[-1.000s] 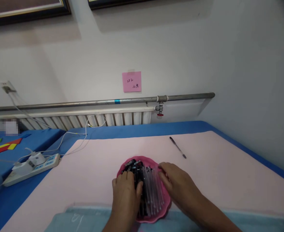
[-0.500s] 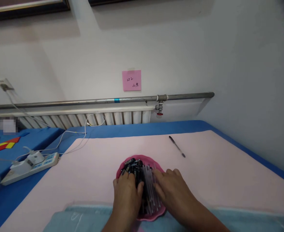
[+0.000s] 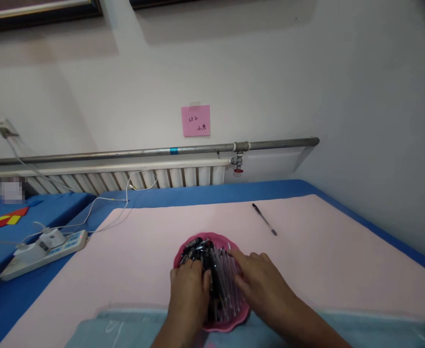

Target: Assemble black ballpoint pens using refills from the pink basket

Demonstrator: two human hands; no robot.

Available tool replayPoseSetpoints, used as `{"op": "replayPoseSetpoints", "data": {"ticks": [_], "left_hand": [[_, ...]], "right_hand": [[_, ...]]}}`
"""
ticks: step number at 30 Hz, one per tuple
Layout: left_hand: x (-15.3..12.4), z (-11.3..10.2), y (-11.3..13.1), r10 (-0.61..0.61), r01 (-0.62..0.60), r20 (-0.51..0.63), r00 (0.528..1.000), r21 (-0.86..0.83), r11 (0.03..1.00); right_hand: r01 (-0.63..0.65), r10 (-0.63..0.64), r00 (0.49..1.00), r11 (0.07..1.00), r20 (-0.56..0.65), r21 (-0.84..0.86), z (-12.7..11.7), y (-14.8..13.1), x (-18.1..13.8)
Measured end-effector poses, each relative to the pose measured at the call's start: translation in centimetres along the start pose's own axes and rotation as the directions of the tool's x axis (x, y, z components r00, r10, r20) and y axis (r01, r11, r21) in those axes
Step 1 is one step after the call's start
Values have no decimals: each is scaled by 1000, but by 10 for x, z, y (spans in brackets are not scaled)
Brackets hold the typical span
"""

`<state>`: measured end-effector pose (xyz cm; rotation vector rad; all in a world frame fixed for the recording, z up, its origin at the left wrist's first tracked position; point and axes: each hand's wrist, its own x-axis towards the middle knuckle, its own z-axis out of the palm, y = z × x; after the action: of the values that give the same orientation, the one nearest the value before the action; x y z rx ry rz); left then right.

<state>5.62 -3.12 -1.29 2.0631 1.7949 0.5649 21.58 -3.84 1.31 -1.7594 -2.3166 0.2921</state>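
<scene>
A pink dish (image 3: 224,239) sits on the pale pink table cover, piled with several black pen caps (image 3: 197,249) and clear pen barrels (image 3: 224,280). My left hand (image 3: 189,295) lies over the dish's left side, fingers curled down onto the black caps. My right hand (image 3: 261,282) rests on the dish's right side, fingers spread flat across the clear barrels. What the fingertips pinch, if anything, is hidden. One assembled black pen (image 3: 264,220) lies alone on the cover, beyond the dish to the right.
A white power strip (image 3: 44,246) with plugs and cables lies at the left on the blue cloth. Coloured flat shapes (image 3: 2,218) lie at the far left. A light blue cloth (image 3: 125,326) lies along the near edge. A radiator and pipe run along the wall.
My right hand has slid leftward from the dish's right rim onto the clear barrels. My left hand has stayed on the black caps, shifting only slightly.
</scene>
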Motion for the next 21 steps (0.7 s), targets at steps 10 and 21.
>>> {"op": "replayPoseSetpoints", "data": {"ticks": [10,21], "left_hand": [[-3,-6,-1,-55,38,-11,998,-576,816],[-14,10,19,8,288,311,950,-890,352]], "right_hand": [[-140,306,952,447,-4,884,-11,13,8],[62,410,912,-198,25,978,-14,19,10]]}}
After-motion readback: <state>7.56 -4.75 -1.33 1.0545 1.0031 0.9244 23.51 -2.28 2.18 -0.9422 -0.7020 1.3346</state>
